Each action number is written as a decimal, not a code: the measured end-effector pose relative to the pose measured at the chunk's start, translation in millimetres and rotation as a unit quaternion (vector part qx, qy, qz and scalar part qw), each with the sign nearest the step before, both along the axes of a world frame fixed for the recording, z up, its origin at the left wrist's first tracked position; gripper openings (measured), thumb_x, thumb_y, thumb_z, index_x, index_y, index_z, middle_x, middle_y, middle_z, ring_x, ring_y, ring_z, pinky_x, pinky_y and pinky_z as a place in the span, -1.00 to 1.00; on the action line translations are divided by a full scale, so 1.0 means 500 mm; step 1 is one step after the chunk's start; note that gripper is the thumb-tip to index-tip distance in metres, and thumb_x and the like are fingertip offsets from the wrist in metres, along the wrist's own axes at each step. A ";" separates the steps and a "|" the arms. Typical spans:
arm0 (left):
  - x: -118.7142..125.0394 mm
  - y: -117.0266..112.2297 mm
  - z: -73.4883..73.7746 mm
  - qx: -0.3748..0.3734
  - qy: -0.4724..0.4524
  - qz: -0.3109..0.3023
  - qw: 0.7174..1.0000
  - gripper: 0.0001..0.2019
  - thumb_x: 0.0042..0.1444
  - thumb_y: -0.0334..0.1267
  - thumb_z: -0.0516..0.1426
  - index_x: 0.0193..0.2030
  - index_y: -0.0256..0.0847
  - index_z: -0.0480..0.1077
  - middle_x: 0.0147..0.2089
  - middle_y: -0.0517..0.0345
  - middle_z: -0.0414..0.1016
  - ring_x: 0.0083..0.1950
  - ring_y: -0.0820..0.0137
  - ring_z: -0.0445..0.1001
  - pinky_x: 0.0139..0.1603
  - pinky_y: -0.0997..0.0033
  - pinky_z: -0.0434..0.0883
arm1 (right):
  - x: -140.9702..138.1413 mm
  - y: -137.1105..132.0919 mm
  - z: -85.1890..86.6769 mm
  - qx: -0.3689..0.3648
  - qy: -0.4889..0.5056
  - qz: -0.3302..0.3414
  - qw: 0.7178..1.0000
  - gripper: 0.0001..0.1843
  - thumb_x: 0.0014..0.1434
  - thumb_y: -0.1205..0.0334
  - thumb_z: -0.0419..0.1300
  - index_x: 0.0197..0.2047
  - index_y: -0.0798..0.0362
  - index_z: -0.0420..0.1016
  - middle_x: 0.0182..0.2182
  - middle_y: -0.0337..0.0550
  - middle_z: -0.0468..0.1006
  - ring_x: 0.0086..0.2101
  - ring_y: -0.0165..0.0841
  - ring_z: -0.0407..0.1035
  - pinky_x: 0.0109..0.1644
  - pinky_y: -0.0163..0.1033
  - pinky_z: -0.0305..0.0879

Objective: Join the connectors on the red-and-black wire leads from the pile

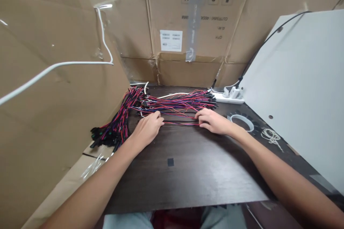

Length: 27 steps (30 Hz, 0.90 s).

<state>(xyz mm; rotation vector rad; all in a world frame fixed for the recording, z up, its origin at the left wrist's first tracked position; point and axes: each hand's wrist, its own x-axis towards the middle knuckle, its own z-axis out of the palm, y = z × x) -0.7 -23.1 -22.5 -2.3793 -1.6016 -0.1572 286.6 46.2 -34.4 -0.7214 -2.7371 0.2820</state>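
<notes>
Between my two hands a thin wire harness [180, 124] of red, blue and black strands stretches level, just above or on the dark table. My left hand [150, 124] is closed over its left end. My right hand [211, 121] pinches the other end, fingertips bent around it. Right behind them lies a thick bundle of similar wires [177, 103], with black connectors at its ends. To the left, a second wire bundle [120, 118] hangs toward the table's left edge, its black connectors gathered low. My fingers hide the ends of the held harness.
A white power strip [229, 98] with plugs stands at the back right. Nearer are a white tape ring [243, 122] and a coiled pale cord [271, 136]. Cardboard walls [67, 61] close the left and back; a white panel [301, 78] stands right. Black tape [170, 162] marks the tabletop.
</notes>
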 end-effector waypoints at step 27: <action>-0.021 -0.002 0.004 0.041 -0.167 -0.135 0.976 -0.74 0.25 -0.48 -0.10 -0.06 -0.32 0.36 -0.15 0.04 0.43 -0.12 0.38 0.37 -0.09 0.42 0.32 | -0.108 -0.074 0.037 0.010 -0.005 -0.061 0.998 -0.73 0.30 0.20 -0.06 -0.18 0.08 0.44 -0.23 0.01 0.53 -0.21 -0.19 0.38 -0.12 -0.11 0.27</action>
